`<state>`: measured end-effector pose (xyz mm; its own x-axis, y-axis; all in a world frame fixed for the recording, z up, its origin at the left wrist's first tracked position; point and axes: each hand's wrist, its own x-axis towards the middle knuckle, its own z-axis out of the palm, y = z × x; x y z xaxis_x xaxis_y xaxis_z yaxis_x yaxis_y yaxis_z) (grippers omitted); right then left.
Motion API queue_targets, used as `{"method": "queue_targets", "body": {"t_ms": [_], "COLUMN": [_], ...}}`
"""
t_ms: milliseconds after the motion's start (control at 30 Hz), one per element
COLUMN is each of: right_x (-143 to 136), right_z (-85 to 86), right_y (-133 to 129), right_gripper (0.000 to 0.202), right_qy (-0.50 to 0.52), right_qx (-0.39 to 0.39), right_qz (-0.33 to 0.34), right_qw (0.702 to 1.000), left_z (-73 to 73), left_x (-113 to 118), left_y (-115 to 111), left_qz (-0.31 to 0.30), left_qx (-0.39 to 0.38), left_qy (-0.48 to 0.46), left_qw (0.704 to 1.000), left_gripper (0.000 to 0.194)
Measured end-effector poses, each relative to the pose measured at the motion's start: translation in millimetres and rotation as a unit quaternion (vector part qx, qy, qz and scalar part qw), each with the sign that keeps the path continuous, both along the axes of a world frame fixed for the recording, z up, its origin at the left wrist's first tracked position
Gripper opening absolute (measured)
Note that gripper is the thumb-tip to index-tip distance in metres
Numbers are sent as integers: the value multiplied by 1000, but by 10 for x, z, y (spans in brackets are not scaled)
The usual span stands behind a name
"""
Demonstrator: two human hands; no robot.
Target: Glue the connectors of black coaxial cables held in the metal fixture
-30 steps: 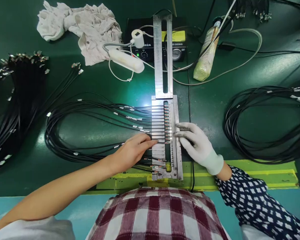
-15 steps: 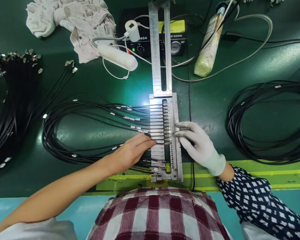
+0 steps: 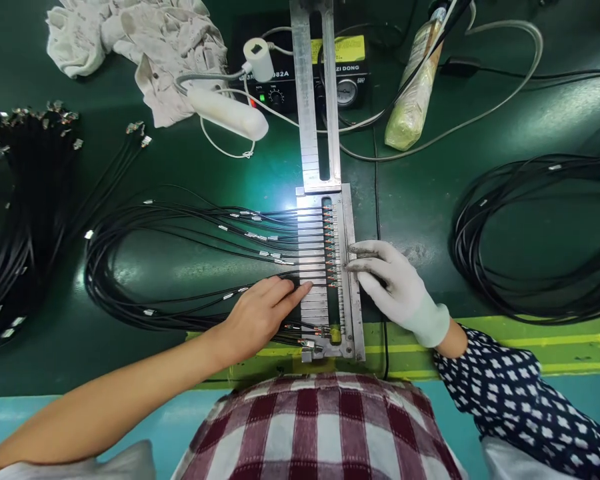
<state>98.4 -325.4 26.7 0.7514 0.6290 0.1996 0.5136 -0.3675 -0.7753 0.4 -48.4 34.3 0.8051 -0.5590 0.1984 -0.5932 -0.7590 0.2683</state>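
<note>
A slotted metal fixture (image 3: 311, 247) lies on the bench, with several thin black cables (image 3: 275, 235) side by side across it. Their small metal connectors (image 3: 331, 230) line up over the long slot. My bare left hand (image 3: 260, 310) is at the fixture's left edge, its index finger stretched onto the plate by the lowest seated cable; its thumb is hidden. Below that finger, loose cable ends (image 3: 307, 344) lie on the fixture's near end. My right hand (image 3: 397, 283), in a white glove with dark-stained fingertips, rests its spread fingers on the right rail (image 3: 351, 267).
A thick bundle of black cables (image 3: 35, 193) lies at left, another coil (image 3: 465, 253) at right. Behind stand a white lamp (image 3: 230, 115), crumpled cloth (image 3: 180, 60), a black control box (image 3: 280, 100) and a wrapped bottle (image 3: 413, 100). Yellow-green tape (image 3: 545, 343) borders the front edge.
My left index finger has straightened and parted from the other fingers, and the hand has shifted slightly down. Some loose cable ends have moved. My right hand stays on the rail; the view has shifted a little.
</note>
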Motion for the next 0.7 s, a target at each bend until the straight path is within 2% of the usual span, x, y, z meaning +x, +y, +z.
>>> {"method": "queue_targets", "body": {"t_ms": [100,167,300,367,433,500,600,700], "right_x": [32,44,21,4,0,9,20,-19], "right_z": [-6,-5,3,0,-7,-17,-23,-23], "right_y": [10,14,2,-5,-5,1,9,1], "right_gripper": [22,22,23,22,21,21,21,21], "right_qy": [5,9,0,-13,-23,-31,-41,-47], "right_qx": [5,10,8,2,2,6,9,6], "right_qz": [0,0,7,6,1,-2,2,4], "right_qw": [1000,1000,1000,1000,1000,1000,999,999], "left_z": [-25,-5,139,198,205,168,97,89], "left_x": [-30,-21,-79,-162,-244,-297,-321,-336], "left_y": [-10,7,130,207,260,275,260,278], "left_qz": [7,16,87,125,146,158,173,198], "left_qx": [-15,-53,-149,-130,-80,-45,-34,-30], "left_qy": [30,69,139,124,107,101,102,110], "left_qw": [999,996,975,976,980,981,979,974], "left_gripper": [47,46,28,15,9,8,7,11]}}
